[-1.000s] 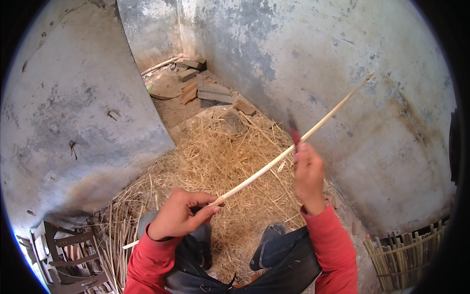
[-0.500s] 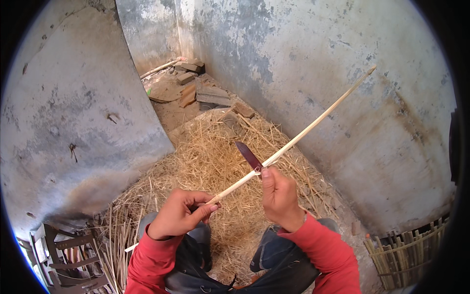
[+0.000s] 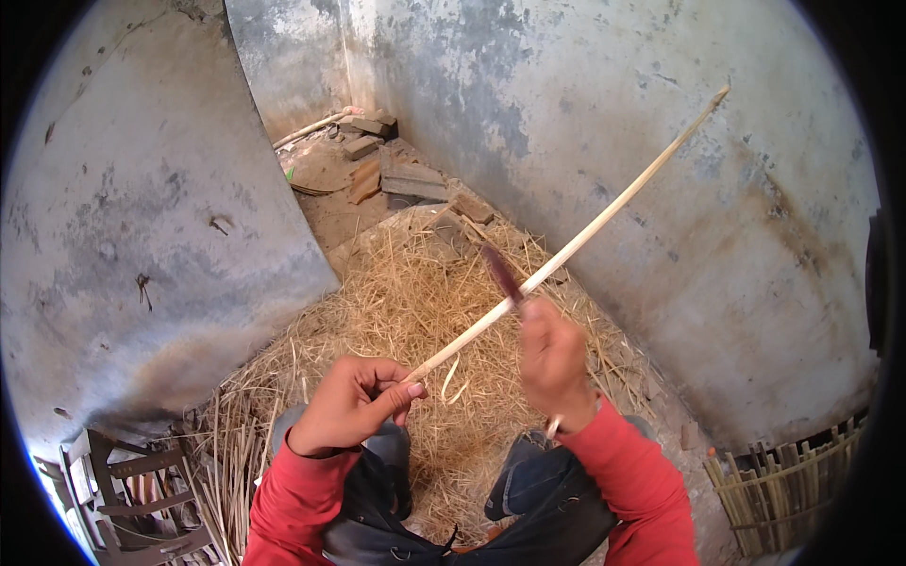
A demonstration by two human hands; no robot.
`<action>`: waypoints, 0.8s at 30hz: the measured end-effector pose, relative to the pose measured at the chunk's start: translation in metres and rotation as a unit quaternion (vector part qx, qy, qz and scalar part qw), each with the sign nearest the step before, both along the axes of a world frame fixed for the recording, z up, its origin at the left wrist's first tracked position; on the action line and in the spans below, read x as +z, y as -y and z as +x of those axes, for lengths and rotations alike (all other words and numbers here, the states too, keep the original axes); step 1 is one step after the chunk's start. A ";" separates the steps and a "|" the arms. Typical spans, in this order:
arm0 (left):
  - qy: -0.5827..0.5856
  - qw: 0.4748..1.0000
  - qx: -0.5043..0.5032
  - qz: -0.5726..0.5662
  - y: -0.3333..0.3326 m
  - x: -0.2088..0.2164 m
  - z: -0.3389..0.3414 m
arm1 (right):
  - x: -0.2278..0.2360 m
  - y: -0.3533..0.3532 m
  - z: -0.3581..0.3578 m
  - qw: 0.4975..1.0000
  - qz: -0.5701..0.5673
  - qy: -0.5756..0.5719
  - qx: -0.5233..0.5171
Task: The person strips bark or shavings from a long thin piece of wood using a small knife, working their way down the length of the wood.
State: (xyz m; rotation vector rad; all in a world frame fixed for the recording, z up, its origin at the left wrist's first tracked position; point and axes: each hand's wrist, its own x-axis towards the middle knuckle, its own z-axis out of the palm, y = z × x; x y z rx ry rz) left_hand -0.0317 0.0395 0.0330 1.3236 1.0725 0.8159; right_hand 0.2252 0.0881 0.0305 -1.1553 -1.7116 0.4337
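A long pale peeled stick (image 3: 604,217) slants from lower left to upper right in front of me. My left hand (image 3: 354,401) is closed round its lower end, thumb along the side. My right hand (image 3: 555,358) grips a knife whose dark reddish blade (image 3: 500,271) crosses the stick near its middle; the handle is hidden in the fist, and both are blurred by motion. A thin curled shaving (image 3: 455,385) shows just below the stick, between my hands.
Straw and shavings (image 3: 396,283) cover the floor between my legs. Bricks and rubble (image 3: 415,181) lie in the far corner. Peeling walls (image 3: 604,85) rise ahead and to the right. A wooden chair (image 3: 142,491) stands lower left beside loose thin sticks (image 3: 212,481); a slatted bamboo fence (image 3: 788,491) is lower right.
My right hand and knife have moved up and slightly right along the stick. The stick's far end has risen. A curled shaving now shows below it. My left hand keeps its hold.
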 end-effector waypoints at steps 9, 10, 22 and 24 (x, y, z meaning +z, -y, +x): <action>0.025 0.998 -0.037 -0.046 -0.001 0.004 0.004 | -0.011 0.007 0.002 0.997 0.053 0.056 0.026; 0.023 0.998 -0.037 -0.048 0.000 0.004 0.004 | -0.012 0.007 0.002 0.997 0.052 0.055 0.026; 0.025 0.998 -0.042 -0.038 -0.002 0.004 0.011 | -0.024 0.023 -0.027 0.989 0.105 0.069 0.081; 0.009 0.999 -0.018 -0.040 -0.001 0.005 0.007 | -0.017 0.011 -0.020 0.994 0.080 0.057 0.057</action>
